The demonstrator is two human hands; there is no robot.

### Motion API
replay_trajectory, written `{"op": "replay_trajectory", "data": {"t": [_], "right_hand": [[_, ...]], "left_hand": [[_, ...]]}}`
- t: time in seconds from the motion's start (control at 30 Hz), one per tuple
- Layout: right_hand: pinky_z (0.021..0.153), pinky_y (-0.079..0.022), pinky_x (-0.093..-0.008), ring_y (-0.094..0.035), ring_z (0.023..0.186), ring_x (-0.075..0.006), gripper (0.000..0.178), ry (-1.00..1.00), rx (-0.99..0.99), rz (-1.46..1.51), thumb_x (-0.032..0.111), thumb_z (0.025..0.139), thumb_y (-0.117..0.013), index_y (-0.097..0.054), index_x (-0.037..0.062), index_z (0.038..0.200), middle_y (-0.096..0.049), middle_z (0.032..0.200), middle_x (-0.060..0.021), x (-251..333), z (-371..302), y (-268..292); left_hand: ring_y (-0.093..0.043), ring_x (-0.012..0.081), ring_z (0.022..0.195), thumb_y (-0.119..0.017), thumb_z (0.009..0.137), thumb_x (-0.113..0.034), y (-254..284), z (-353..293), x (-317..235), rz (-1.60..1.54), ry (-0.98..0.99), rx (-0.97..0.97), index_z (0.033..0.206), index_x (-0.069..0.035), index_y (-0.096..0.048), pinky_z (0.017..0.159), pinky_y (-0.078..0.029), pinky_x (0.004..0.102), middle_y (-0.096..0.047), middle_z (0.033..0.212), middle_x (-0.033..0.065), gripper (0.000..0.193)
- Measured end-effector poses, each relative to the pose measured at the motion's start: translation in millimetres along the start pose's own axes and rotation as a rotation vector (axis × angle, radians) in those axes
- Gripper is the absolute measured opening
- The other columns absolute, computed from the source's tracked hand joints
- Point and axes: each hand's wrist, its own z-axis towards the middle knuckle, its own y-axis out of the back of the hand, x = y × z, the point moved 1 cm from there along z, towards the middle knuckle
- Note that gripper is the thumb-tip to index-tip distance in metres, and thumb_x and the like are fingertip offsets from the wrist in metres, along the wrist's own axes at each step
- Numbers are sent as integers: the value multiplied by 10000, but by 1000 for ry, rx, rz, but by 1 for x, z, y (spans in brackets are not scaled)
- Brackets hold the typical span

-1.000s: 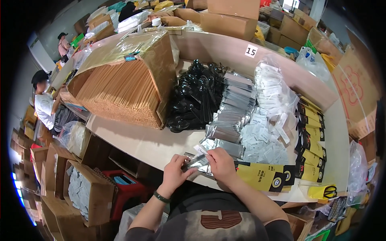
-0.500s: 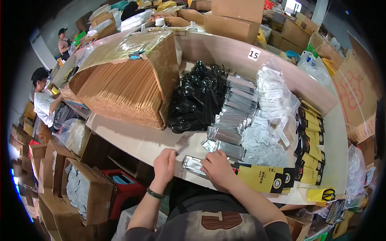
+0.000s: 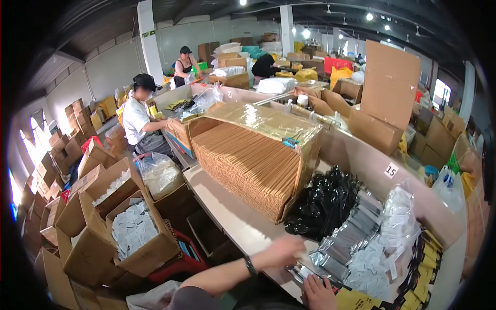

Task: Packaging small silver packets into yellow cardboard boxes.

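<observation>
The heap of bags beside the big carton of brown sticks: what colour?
Glossy black; the heap of bags shows clearly in the head view, the only view, beside the carton.

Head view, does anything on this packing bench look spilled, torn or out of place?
Nothing stands out. The silver pouches, black bags and white packets lie in loose heaps, none spilled off the bench. The left hand is motion-blurred.

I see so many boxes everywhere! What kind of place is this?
It looks like a packing warehouse or workshop. Open cardboard boxes are stacked all around, a long work table holds piles of silver packets and black bags, and another person works at a table nearby.
</observation>
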Motion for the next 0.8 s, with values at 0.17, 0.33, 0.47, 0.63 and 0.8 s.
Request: {"op": "replay_trajectory", "data": {"t": [0.17,0.33,0.47,0.63,0.8], "right_hand": [[1103,-362,-531,-524,1274,-333,434,-38,44,-29,215,925,-560,-540,16,1310,-569,1351,-190,2,5,15],[1103,-343,-551,-515,1265,-361,454,-125,102,80,260,908,-610,-557,44,1305,-558,1333,-206,2,4,19],[1105,-313,-594,-439,1298,-451,476,-208,23,70,262,864,-688,-594,96,1300,-512,1343,-280,7,-24,21],[1080,-346,-567,-457,1254,-461,471,-220,9,92,238,845,-706,-588,58,1264,-503,1323,-295,3,-32,37],[1094,-376,-540,-449,1299,-503,395,-259,-20,224,204,819,-727,-685,169,1210,-447,1402,-337,-19,-25,38]], "left_hand": [[-655,327,783,-665,857,-193,130,72,61,434,407,-512,914,-119,-692,696,-547,448,-654,873,95,98],[-704,351,873,-643,845,-155,134,91,124,557,686,-18,864,-26,-703,746,-566,438,-710,878,185,143],[-711,356,883,-626,800,-88,135,95,99,603,668,85,868,-17,-726,752,-570,447,-722,895,203,140],[-707,362,868,-621,809,-112,136,102,102,606,643,204,904,-16,-724,737,-565,449,-719,910,205,171],[-679,363,852,-521,929,-86,157,87,93,318,902,-141,1154,3,-595,735,-547,454,-700,964,169,254]]}}
